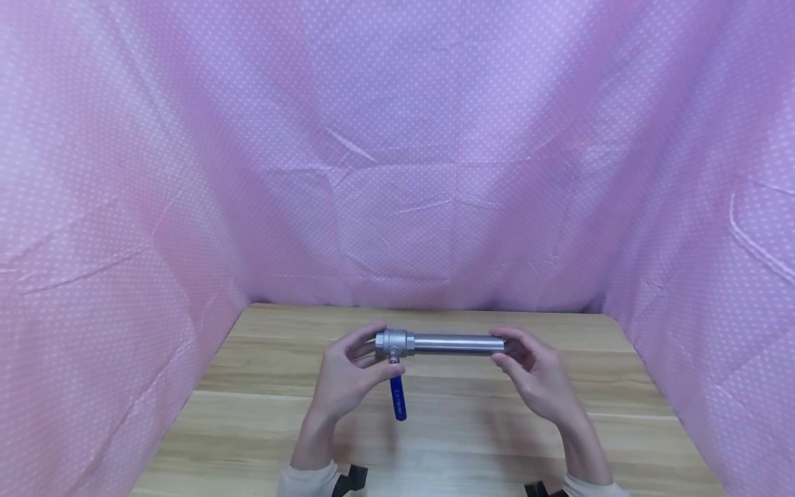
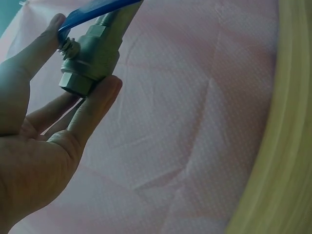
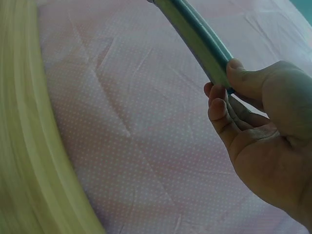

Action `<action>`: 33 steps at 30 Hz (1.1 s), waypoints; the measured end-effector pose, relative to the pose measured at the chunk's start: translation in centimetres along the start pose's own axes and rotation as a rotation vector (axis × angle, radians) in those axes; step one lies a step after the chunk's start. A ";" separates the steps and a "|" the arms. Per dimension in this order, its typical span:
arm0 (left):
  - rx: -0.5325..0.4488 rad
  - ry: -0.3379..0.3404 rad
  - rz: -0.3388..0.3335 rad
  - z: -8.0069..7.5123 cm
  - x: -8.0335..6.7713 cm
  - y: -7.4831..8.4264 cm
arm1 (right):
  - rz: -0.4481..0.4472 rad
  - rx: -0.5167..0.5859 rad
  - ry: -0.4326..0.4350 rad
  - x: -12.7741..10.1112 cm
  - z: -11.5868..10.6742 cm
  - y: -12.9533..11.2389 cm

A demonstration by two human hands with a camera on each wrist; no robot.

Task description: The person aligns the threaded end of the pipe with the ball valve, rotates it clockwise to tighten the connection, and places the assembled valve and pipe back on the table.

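Note:
A steel pipe (image 1: 456, 344) with a ball valve (image 1: 394, 343) screwed on its left end is held level above the wooden table (image 1: 435, 428). The valve's blue lever (image 1: 398, 397) hangs down toward me. My left hand (image 1: 350, 376) pinches the valve body (image 2: 92, 53) between thumb and fingers. My right hand (image 1: 534, 373) pinches the pipe's right end (image 3: 204, 46) with thumb and fingertips.
Pink dotted cloth (image 1: 397, 172) walls in the table at the back and on both sides. The table's left and right edges meet the cloth. Dark wrist straps (image 1: 350, 480) show at the bottom of the head view.

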State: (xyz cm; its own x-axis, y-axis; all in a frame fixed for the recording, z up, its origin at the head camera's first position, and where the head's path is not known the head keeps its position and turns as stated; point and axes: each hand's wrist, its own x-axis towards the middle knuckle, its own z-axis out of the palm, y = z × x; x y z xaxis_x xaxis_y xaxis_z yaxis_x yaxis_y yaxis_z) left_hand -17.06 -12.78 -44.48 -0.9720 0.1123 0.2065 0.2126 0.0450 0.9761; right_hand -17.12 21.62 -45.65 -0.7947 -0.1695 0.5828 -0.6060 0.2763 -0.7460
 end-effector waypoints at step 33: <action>0.142 -0.165 -0.279 0.8 3.2 -10.9 | 0.476 -0.117 -0.305 -1.7 1.0 9.8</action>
State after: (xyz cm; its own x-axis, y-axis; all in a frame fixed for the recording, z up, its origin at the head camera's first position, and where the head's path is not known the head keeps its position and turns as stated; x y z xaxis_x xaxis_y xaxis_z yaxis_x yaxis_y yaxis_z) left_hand -22.45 -12.09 -54.52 -0.9679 0.2342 -0.0914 -0.0354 0.2331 0.9718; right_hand -21.76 23.62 -54.27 -0.9636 -0.2609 0.0593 -0.1848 0.4886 -0.8527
